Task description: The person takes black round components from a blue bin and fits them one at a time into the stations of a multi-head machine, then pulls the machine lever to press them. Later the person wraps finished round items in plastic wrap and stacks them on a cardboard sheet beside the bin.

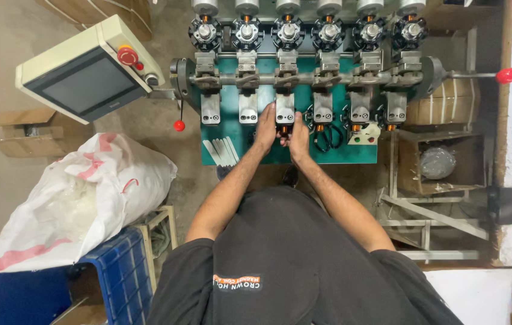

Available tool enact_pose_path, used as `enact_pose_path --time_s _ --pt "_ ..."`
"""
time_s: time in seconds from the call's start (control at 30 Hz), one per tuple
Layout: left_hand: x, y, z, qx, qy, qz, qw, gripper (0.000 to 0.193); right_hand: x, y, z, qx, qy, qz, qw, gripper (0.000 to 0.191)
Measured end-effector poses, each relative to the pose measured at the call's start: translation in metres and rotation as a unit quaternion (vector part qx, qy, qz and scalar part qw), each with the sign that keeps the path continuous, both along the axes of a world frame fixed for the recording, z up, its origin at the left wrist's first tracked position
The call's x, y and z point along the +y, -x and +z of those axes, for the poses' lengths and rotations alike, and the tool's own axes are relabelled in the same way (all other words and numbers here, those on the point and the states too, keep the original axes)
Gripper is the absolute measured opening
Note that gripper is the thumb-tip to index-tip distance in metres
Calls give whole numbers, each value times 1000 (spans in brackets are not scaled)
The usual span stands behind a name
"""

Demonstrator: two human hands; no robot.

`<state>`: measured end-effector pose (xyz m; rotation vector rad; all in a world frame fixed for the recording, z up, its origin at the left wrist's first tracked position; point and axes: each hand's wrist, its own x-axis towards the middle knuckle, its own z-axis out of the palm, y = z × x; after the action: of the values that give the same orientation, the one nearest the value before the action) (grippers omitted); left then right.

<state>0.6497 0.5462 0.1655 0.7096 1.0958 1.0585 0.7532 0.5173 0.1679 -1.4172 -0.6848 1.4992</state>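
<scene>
Both my hands reach out to the third station of a winding machine with a green deck. My left hand and my right hand close around a small dark part with a copper tip just below that station's grey metal block. The fingers hide most of the part. A row of several identical grey blocks and black round heads runs across the machine above my hands.
A tilted control panel with a screen and red button stands at the left. Red-knobbed levers stick out at both machine ends. White strips and black scissors lie on the deck. A white sack sits on a blue crate.
</scene>
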Motion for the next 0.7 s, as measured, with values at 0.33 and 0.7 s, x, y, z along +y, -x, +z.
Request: enact_pose_path --time_s 0.33,0.7 --pt "-19 24 -26 207 96 -85 970 42 -6 -23 -15 144 253 134 947 67" --pt "-103 53 2 415 -238 40 877 33 -56 -27 -14 -74 -27 221 972 33"
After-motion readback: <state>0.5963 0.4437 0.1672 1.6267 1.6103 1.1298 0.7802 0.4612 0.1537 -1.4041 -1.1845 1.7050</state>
